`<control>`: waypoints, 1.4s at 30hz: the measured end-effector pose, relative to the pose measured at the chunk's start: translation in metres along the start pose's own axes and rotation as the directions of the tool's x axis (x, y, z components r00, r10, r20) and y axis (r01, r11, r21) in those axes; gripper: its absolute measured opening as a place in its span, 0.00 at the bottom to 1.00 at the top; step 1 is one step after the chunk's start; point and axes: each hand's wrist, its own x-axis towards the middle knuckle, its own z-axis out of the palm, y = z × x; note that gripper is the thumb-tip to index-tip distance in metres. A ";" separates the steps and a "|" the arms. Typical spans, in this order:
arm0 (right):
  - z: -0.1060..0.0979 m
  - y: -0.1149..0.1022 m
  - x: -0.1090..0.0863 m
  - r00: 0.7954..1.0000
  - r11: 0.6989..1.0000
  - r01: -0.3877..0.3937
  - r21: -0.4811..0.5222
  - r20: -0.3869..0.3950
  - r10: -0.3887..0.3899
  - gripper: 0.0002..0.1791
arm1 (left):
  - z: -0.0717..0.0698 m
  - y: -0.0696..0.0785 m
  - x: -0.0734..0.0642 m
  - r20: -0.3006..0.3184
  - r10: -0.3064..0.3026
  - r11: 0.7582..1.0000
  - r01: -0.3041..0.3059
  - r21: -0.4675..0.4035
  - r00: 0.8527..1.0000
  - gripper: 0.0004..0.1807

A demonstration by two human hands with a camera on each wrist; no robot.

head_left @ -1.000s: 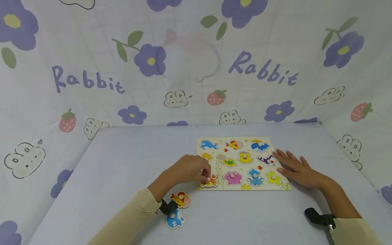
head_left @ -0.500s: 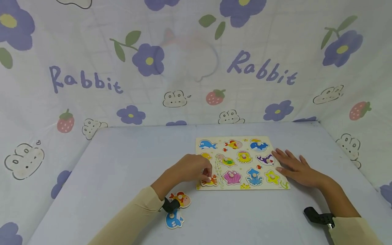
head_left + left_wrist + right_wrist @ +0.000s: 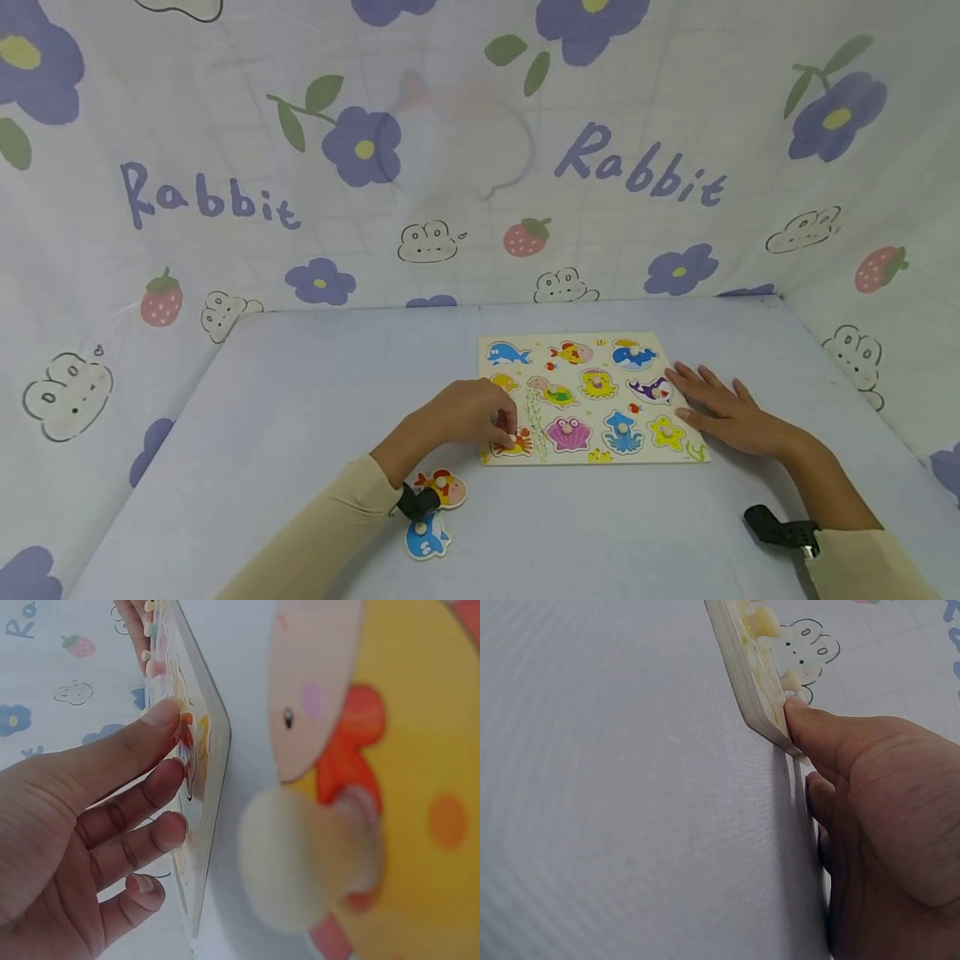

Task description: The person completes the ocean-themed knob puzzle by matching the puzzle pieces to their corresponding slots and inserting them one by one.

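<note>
A wooden peg puzzle board [image 3: 651, 458] printed with sea creatures lies flat on the table. At its near left corner my left hand [image 3: 467, 412] pinches the small knob of the orange crab piece [image 3: 523, 444], which lies in the crab's spot; in the left wrist view, thumb and fingertips meet right at it. My right hand [image 3: 731, 414] rests palm down, fingers spread, at the board's right edge. The right wrist view shows its thumb [image 3: 799, 720] on the board's edge. Pieces with knobs include a pink shell [image 3: 568, 437], a blue squid [image 3: 623, 436] and a yellow starfish [image 3: 667, 435].
Under the left wrist lie a yellow and red fish piece [image 3: 452, 492] and a blue whale piece [image 3: 425, 545], on the pale table [image 3: 337, 367]. A white curtain [image 3: 450, 75] with flowers and rabbits encloses the back and sides.
The crab piece, sitting slightly lower toward the near edge a second ago, has settled into its spot under my left fingers. My right hand stays put; the view shifts slightly.
</note>
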 end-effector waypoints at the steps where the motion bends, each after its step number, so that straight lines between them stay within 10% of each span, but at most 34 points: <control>1: 0.000 0.000 0.000 1.000 1.000 0.000 0.002 0.000 0.000 0.40 | 0.000 0.000 0.000 0.000 -0.002 1.000 0.002 -0.011 1.000 0.07; 10: 0.002 0.006 0.002 1.000 1.000 0.001 -0.006 0.004 -0.001 0.40 | -0.007 -0.005 -0.011 -0.023 0.010 1.000 -0.010 -0.017 1.000 0.07; 24: 0.001 0.007 0.004 1.000 1.000 0.001 -0.011 -0.003 -0.001 0.40 | -0.024 -0.029 -0.065 -0.091 0.026 1.000 -0.027 -0.007 0.996 0.11; 42: 0.003 0.009 0.003 1.000 1.000 0.003 -0.005 -0.003 -0.003 0.40 | -0.001 -0.066 -0.131 -0.107 -0.018 0.993 0.005 -0.120 0.994 0.10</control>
